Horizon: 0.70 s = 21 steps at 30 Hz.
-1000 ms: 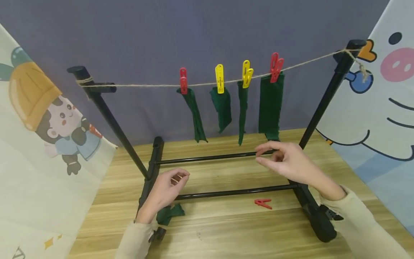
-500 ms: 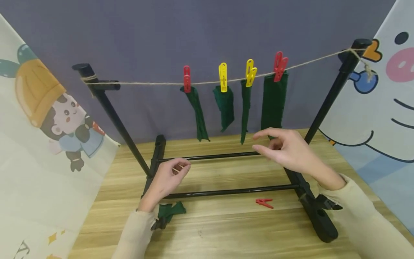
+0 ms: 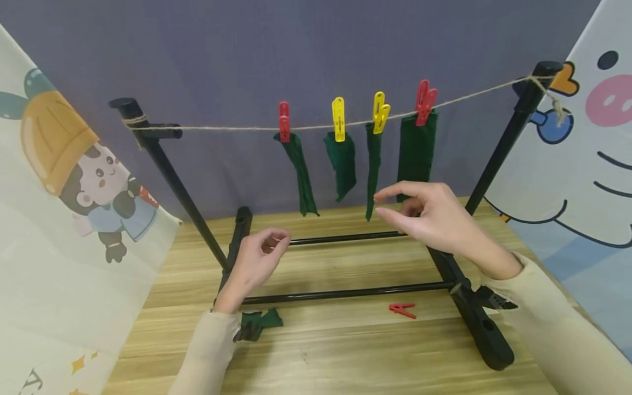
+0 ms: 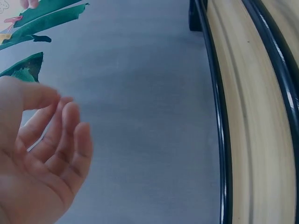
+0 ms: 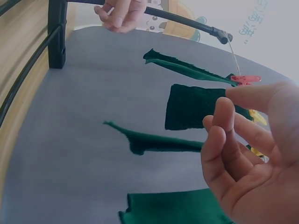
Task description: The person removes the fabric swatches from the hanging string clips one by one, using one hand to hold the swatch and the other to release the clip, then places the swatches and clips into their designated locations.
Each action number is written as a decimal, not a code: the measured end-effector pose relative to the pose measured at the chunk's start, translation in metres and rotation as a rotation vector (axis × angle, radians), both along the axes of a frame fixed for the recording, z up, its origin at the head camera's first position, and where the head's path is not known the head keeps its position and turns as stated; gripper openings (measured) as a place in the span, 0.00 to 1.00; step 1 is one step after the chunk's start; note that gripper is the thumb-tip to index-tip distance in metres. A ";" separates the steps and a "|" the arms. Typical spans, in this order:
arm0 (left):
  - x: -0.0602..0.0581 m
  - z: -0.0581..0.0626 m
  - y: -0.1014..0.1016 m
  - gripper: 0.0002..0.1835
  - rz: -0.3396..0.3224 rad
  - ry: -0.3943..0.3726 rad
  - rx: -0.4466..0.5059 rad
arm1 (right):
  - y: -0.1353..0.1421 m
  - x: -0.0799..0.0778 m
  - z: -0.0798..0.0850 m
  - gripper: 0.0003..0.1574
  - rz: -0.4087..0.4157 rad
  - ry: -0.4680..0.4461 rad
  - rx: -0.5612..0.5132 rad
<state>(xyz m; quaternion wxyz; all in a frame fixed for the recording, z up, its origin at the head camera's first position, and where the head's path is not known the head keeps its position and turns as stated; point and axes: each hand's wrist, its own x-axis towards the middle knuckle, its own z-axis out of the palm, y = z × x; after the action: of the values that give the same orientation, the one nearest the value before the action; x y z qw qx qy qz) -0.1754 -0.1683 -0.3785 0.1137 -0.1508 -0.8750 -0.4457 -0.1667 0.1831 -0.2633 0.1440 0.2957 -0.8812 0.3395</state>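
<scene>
Several dark green cloth pieces hang from a string on clothespins. In the head view, a red clothespin holds the leftmost strip, yellow clothespins hold the folded piece and a narrow strip, and another red clothespin holds the wide piece. My right hand is before the wide piece, covering its lower end. Its fingers are loosely bent with nothing between them. Lower left, my left hand hovers near the rack's left side, fingers loosely bent and holding nothing.
The black rack's left post and right post carry the string. Two crossbars run low between its feet. On the wooden table lie a loose red clothespin and a crumpled green cloth, partly hidden by the left wrist.
Both hands have risen. The right one has also drifted slightly left, coming in front of the wide cloth's lower end. The hanging cloths and clothespins stay as they were; the view shifts slightly.
</scene>
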 end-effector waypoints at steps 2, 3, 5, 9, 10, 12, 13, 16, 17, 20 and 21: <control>-0.002 0.002 0.002 0.10 0.018 0.040 0.040 | -0.003 0.000 0.004 0.13 -0.002 0.007 -0.009; -0.003 0.003 0.003 0.10 0.027 0.062 0.061 | -0.004 0.000 0.006 0.13 -0.003 0.013 -0.012; -0.004 0.006 0.005 0.10 0.048 0.089 0.097 | -0.008 -0.001 0.009 0.12 -0.005 0.030 -0.022; -0.006 0.011 0.008 0.10 0.081 0.098 0.143 | -0.015 -0.002 0.015 0.12 -0.003 0.067 -0.032; -0.007 0.012 0.009 0.10 0.084 0.089 0.155 | -0.017 -0.002 0.016 0.11 0.000 0.076 -0.034; -0.008 0.014 0.010 0.11 0.084 0.069 0.185 | -0.019 -0.002 0.019 0.12 0.008 0.093 -0.037; -0.009 0.015 0.010 0.11 0.084 0.057 0.199 | -0.021 -0.003 0.020 0.12 0.012 0.102 -0.038; -0.009 0.019 0.010 0.13 0.081 0.021 0.254 | -0.025 -0.004 0.025 0.12 0.029 0.129 -0.044; -0.009 0.020 0.010 0.13 0.078 0.014 0.272 | -0.026 -0.004 0.026 0.12 0.036 0.140 -0.048; -0.009 0.024 0.012 0.14 0.057 -0.001 0.329 | -0.031 -0.004 0.030 0.12 0.066 0.170 -0.073; -0.008 0.025 0.013 0.14 0.049 -0.004 0.343 | -0.033 -0.004 0.032 0.12 0.077 0.180 -0.083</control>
<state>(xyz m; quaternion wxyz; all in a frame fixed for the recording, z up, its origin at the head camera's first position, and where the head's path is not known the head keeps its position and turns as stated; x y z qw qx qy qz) -0.1837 -0.1557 -0.3531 0.1467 -0.1069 -0.7896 -0.5861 -0.1709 0.1501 -0.2317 0.2215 0.3525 -0.8378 0.3532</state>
